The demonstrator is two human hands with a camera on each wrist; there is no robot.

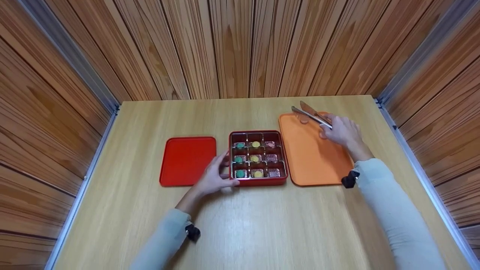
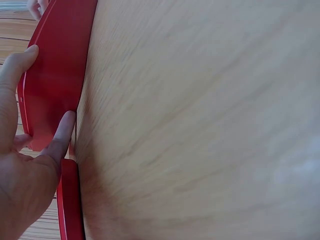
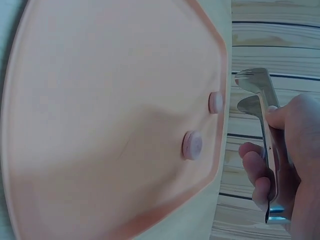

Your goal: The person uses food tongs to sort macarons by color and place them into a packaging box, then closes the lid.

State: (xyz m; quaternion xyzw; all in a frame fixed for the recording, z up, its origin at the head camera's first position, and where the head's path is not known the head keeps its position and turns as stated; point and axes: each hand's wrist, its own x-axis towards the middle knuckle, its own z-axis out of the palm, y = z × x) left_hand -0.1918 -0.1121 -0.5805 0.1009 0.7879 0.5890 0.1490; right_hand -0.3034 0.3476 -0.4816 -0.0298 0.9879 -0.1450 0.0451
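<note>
Left hand (image 1: 214, 177) on the box (image 1: 258, 183), right hand (image 1: 343, 130) on tongs (image 1: 315, 119)

In the head view I see green sweets (image 1: 240, 173) and yellow sweets (image 1: 258, 174) in separate columns, apparently sorted by colour. The orange tray (image 1: 315, 165) lies just beside the box, I judge for a short reach. In my left wrist view, thumb and fingers grip the box's corner, probably against sliding. In the right wrist view, the hand holds parted, unloaded tongs; two pink sweets (image 3: 192, 145) sit on the tray.
</note>
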